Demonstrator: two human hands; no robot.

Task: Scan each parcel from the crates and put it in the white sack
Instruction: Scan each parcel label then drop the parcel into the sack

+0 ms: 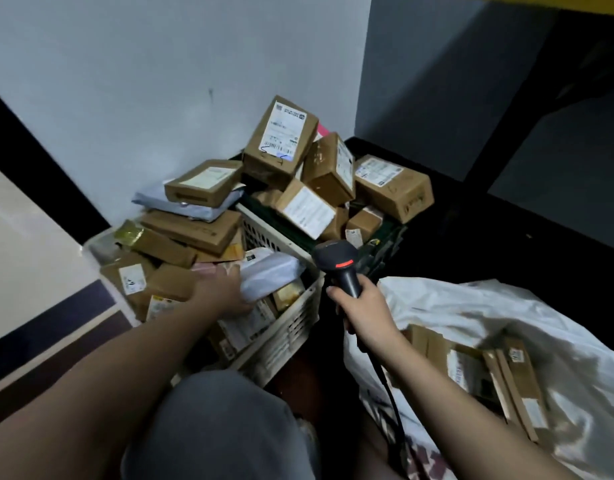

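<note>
While apparently gripping: left hand (pixel 219 293), pale parcel (pixel 269 273).

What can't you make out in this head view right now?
- Left hand: fingertips hidden under the white mailer, so its grip is unclear.
- Labels on the boxes: too small and blurred to read.
- White sack: cut off by the right edge.
- Scanner cable: end out of frame.

The dark floor (pixel 506 258) is carrying a white slatted crate (pixel 285 327), which is sitting against the wall and brimming with parcels. Just behind that crate a dark crate (pixel 385 244) is standing, also heaped with boxes, and to its right a white sack (pixel 472 306) is slumping open on the floor.
</note>
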